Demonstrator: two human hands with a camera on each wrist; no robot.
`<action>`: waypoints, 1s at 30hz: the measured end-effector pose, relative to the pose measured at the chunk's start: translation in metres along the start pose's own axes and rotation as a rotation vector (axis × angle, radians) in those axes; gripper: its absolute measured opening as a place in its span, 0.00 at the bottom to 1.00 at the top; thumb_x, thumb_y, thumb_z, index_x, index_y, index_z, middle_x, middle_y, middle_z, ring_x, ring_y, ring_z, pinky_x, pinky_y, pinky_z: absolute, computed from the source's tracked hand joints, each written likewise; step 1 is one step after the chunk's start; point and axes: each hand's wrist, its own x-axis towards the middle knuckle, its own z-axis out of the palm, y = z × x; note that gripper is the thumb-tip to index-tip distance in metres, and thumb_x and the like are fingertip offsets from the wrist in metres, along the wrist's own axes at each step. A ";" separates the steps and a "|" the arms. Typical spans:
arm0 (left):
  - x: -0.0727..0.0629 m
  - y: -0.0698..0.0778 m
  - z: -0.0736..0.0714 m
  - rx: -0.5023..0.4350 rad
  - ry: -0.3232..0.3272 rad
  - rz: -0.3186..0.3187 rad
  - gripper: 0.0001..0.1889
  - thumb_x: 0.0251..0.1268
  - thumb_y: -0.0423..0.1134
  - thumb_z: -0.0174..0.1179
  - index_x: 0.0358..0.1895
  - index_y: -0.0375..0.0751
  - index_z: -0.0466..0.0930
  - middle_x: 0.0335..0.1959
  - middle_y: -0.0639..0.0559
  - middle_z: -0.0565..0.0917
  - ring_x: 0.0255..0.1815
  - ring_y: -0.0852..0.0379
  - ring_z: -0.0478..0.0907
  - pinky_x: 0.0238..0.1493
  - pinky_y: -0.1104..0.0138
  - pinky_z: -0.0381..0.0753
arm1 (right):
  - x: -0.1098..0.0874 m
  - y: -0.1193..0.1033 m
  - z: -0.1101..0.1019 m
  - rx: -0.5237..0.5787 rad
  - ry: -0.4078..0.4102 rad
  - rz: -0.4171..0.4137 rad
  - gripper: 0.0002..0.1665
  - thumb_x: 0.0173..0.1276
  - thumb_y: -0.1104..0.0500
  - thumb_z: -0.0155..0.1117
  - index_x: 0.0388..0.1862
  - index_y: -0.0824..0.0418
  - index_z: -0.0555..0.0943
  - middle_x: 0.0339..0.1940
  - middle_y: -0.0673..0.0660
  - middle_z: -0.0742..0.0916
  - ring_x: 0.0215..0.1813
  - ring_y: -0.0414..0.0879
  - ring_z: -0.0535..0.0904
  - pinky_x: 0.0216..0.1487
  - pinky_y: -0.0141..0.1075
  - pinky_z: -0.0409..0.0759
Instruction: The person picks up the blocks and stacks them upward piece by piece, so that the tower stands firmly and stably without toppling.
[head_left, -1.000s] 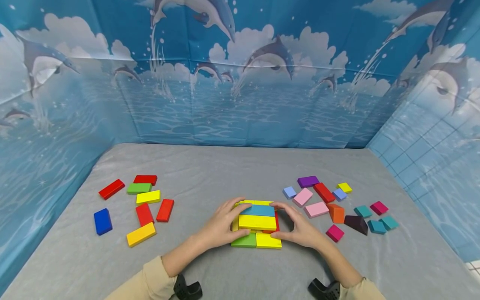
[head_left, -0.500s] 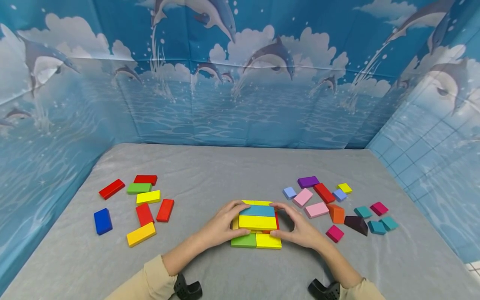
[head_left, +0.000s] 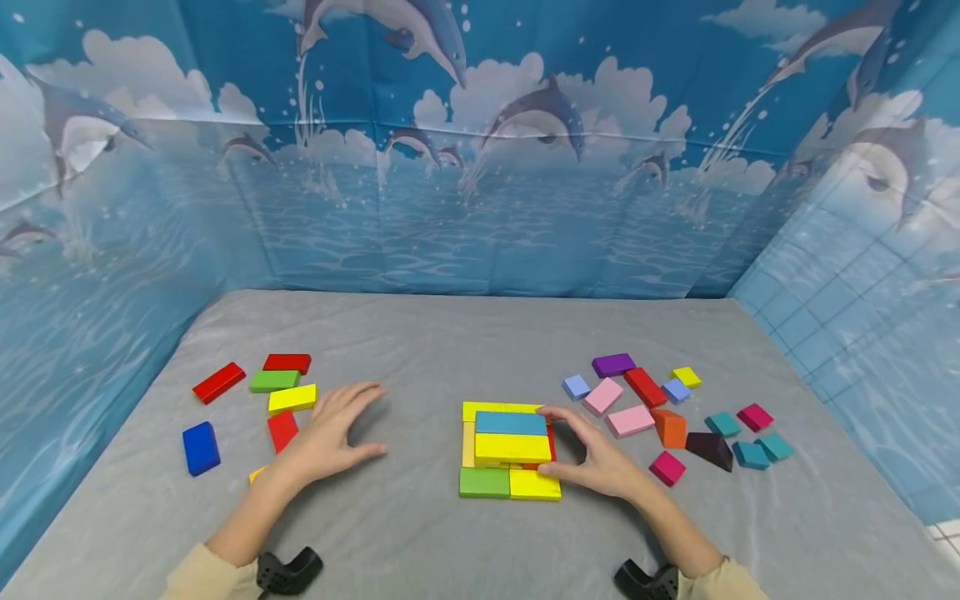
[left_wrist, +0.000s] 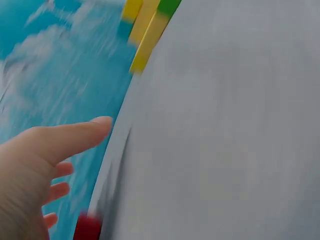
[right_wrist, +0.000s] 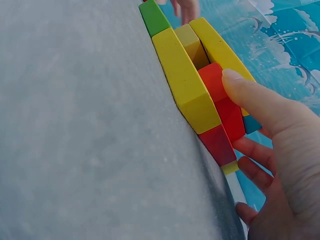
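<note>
A low structure of wooden blocks stands at the table's middle front. On top lie a blue block [head_left: 512, 423] and a yellow block [head_left: 512, 450]; a green block [head_left: 484, 482] and another yellow block [head_left: 536, 486] form its front base. My right hand [head_left: 600, 460] holds the right end of the top pair, thumb at the front corner and index finger at the back. In the right wrist view the thumb tip lies beside a red block [right_wrist: 212, 82]. My left hand [head_left: 322, 442] hovers, fingers spread and holding nothing, beside a red block [head_left: 282, 431] on the left.
More blocks lie left: a blue block [head_left: 201, 448], a green block [head_left: 274, 381], a yellow block [head_left: 292, 398] and several red ones. Right of the structure are pink blocks [head_left: 630, 421], an orange block [head_left: 670, 428] and a dark wedge [head_left: 709, 450]. A dolphin-print curtain [head_left: 480, 225] hangs behind.
My left hand has let go of the structure's left end and moved left toward the loose blocks. The right hand stays at the right end; the structure keeps its form.
</note>
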 end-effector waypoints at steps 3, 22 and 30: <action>-0.016 -0.022 -0.013 0.018 -0.019 -0.049 0.37 0.46 0.50 0.69 0.63 0.46 0.68 0.63 0.45 0.66 0.63 0.44 0.59 0.61 0.41 0.46 | 0.000 0.001 0.001 0.006 0.001 0.004 0.40 0.53 0.49 0.70 0.64 0.49 0.64 0.62 0.50 0.72 0.62 0.47 0.65 0.59 0.54 0.66; -0.025 -0.027 -0.020 -0.067 0.047 -0.114 0.29 0.42 0.51 0.71 0.52 0.46 0.79 0.51 0.47 0.77 0.54 0.46 0.69 0.56 0.43 0.61 | 0.000 0.000 0.002 0.020 0.002 0.013 0.40 0.53 0.48 0.70 0.64 0.47 0.65 0.61 0.49 0.72 0.62 0.47 0.66 0.59 0.55 0.66; 0.016 0.028 0.001 -0.238 0.118 0.003 0.28 0.44 0.45 0.72 0.52 0.42 0.78 0.50 0.50 0.77 0.49 0.52 0.73 0.44 0.56 0.79 | 0.000 0.000 0.002 0.021 0.005 0.015 0.40 0.53 0.49 0.70 0.64 0.48 0.65 0.62 0.50 0.72 0.62 0.48 0.66 0.59 0.55 0.66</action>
